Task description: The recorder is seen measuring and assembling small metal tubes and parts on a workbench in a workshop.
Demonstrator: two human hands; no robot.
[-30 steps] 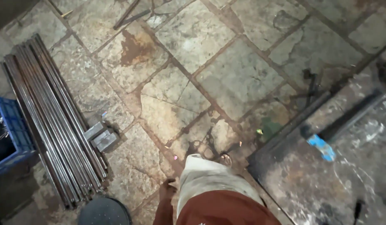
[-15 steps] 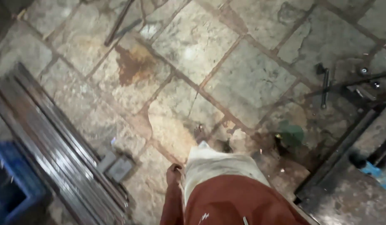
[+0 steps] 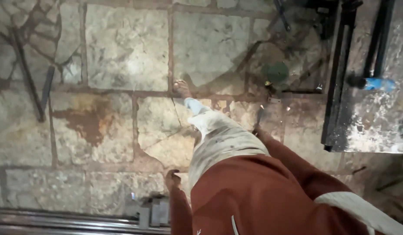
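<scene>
Stone floor (image 3: 123, 56): pale cracked slabs with a rusty stain left of centre; the person stands on it, one bare foot (image 3: 182, 88) set forward on a joint between slabs.
Left hand (image 3: 171, 177): hangs at the end of a rust-red sleeve, low by the left hip; holds nothing, and whether the fingers are curled or spread cannot be told.
Nearest thing: a small grey metal block (image 3: 150, 212) lies just below that hand on the floor, apart from it, touching the long steel bars (image 3: 58, 217) along the bottom edge.
Right hand: only the red sleeve (image 3: 293, 161) shows; the hand itself is not clearly seen, so its state cannot be told.
Right side: a dark metal table (image 3: 371, 126) with a blue-handled tool (image 3: 375, 83) on top, well apart from both hands.
</scene>
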